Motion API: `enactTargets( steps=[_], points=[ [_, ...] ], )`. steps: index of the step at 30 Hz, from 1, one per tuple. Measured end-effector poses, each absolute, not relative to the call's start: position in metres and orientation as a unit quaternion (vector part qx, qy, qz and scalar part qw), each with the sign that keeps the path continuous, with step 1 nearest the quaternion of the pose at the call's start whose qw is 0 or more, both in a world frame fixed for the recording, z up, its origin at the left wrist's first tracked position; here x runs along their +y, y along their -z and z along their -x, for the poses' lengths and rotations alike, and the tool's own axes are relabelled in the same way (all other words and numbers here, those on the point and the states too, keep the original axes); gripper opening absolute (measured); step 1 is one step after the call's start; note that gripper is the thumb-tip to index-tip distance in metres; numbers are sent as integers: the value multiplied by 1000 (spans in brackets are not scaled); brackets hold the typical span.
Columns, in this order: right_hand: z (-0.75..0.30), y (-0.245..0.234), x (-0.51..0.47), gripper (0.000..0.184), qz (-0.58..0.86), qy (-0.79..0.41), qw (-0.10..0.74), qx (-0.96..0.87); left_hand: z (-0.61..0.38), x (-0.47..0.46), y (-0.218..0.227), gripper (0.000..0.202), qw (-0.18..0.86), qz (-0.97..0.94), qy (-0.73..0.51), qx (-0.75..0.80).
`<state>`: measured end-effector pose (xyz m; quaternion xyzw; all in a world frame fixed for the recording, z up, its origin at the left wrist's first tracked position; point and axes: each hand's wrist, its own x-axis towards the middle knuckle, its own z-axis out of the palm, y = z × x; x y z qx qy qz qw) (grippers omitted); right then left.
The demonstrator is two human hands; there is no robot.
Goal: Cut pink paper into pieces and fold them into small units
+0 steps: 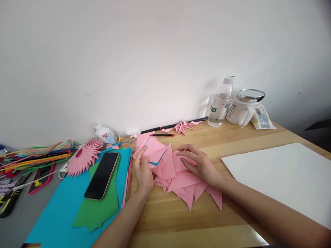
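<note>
My left hand (143,171) grips a few folded pieces of pink and blue paper (155,151) between thumb and fingers, raised a little over the table. My right hand (198,163) hovers at the right side of a loose heap of pink paper triangles (183,182), its fingers apart and slightly curled. No paper is visibly pinched in it, though its fingertips overlap the heap. Behind the heap lies a red and black pen (162,135). Several folded pink pieces (180,127) sit near the wall.
Blue sheets (62,203), green paper (100,213) and a phone (102,175) lie at left, beside a pink pleated paper ring (84,156) and coloured pipe cleaners (38,158). A water bottle (221,103) and a white mug (241,108) stand at back right. A white board (284,175) lies at right.
</note>
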<state>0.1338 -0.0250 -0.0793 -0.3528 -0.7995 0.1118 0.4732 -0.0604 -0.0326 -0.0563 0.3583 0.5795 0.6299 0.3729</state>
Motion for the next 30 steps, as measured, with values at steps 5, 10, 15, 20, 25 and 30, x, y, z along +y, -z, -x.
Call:
enactTargets(
  steps=[5,10,15,20,25,30],
  points=[
    [-134,73,-31,22,288,-176,361,-869,57,-30,56,37,414,-299,-652,560],
    [-131,67,-34,25,256,-132,308,-907,53,-34,54,37,431,-311,-636,560],
    [-125,66,-32,22,217,-86,325,-916,56,-33,62,37,416,-344,-631,557],
    [-127,66,-32,19,219,-93,409,-881,61,-31,70,39,351,-397,-625,573],
    [-134,67,-29,12,335,-159,510,-776,61,-36,62,43,296,-437,-588,613],
    [-137,73,-24,5,416,-200,586,-666,54,-44,57,40,326,-527,-524,584]
  ],
)
